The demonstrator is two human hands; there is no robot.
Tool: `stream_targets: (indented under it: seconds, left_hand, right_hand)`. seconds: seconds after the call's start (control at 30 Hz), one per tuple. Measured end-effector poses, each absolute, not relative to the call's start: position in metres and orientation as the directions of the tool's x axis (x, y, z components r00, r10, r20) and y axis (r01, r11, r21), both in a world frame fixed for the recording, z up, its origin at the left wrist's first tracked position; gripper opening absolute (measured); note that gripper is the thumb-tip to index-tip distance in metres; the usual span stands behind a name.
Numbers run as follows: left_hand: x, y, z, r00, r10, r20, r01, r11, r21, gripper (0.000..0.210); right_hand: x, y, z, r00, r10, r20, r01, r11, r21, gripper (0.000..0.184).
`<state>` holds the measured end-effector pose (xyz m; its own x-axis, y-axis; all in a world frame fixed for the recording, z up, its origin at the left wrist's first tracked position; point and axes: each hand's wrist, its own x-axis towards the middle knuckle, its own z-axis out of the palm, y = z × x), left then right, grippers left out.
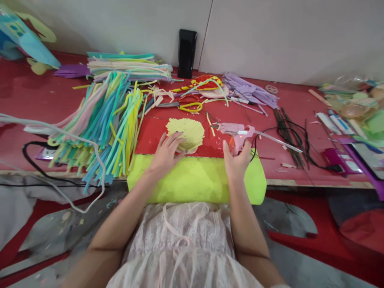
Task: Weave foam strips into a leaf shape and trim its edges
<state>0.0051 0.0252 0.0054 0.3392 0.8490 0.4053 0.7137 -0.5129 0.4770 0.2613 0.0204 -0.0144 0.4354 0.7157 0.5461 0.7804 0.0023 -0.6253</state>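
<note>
A pale yellow, ribbed, fan-like piece (189, 131) lies on the red board (150, 136) in front of me. My left hand (168, 151) rests at its lower left, fingers stretched out flat over its edge. On the right, a pink hot glue gun (237, 132) points left, with a clear glue stick (279, 142) sticking out of its back. Thumb and fingers of my right hand (237, 158) close around its handle. Bright yellow-green cloth (186, 178) hangs over the table edge below both hands.
Bundles of coloured pipe cleaners (99, 116) cover the left, purple ones (252, 90) the back. Yellow-handled scissors (189, 106) lie behind the board. A black phone (187, 54) leans on the wall. A black cable (295, 140) runs to a purple box (342, 162).
</note>
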Motion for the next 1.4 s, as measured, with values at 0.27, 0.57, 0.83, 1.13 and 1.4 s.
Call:
stream_targets:
  seconds: [0.27,0.57,0.83,1.13,1.4]
  left_hand:
    - [-0.005,0.027,0.002,0.142,0.820,0.555,0.686,-0.485,0.542,0.009]
    - [0.011,0.026,0.007,0.408,0.806,0.428,0.735,-0.568,0.370,0.019]
    - [0.010,0.025,0.010,0.384,0.801,0.460,0.711,-0.574,0.406,0.020]
    - [0.008,0.030,0.005,0.240,0.835,0.496,0.783,-0.468,0.410,0.012]
    - [0.007,0.034,-0.003,0.225,0.888,0.402,0.756,-0.419,0.504,0.012]
  right_hand:
    - [0.258,0.018,-0.013,0.364,0.722,0.588,0.846,0.006,-0.532,0.060]
    - [0.258,0.017,-0.012,0.289,0.732,0.617,0.879,0.053,-0.474,0.060]
    - [0.258,0.018,-0.013,0.289,0.739,0.608,0.874,0.056,-0.483,0.058]
    - [0.264,0.007,-0.012,0.156,0.771,0.618,0.918,0.119,-0.379,0.052]
    - [0.259,0.001,-0.009,-0.036,0.822,0.568,0.954,0.198,-0.226,0.048]
